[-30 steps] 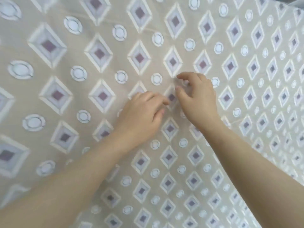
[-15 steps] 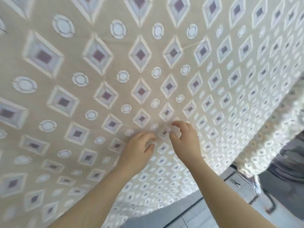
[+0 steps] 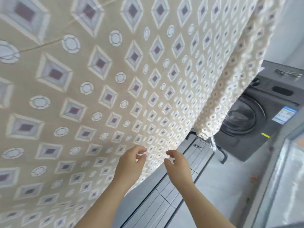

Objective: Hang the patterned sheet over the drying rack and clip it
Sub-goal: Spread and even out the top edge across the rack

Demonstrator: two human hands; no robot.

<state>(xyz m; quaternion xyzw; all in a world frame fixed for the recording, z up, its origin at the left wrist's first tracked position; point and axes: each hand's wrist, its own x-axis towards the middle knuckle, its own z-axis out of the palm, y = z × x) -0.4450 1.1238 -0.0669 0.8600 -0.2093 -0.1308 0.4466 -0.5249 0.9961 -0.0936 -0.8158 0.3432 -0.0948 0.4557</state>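
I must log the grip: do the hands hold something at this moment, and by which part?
Nothing, it seems. Left hand and right hand are loosely curled before the sheet, thumb and fingers apart, with no fabric pinched between them.

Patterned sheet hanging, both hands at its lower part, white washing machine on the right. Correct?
No: the washing machine is dark grey, not white, as the head view shows. The rest holds: patterned sheet hanging, left hand and right hand at its lower part.
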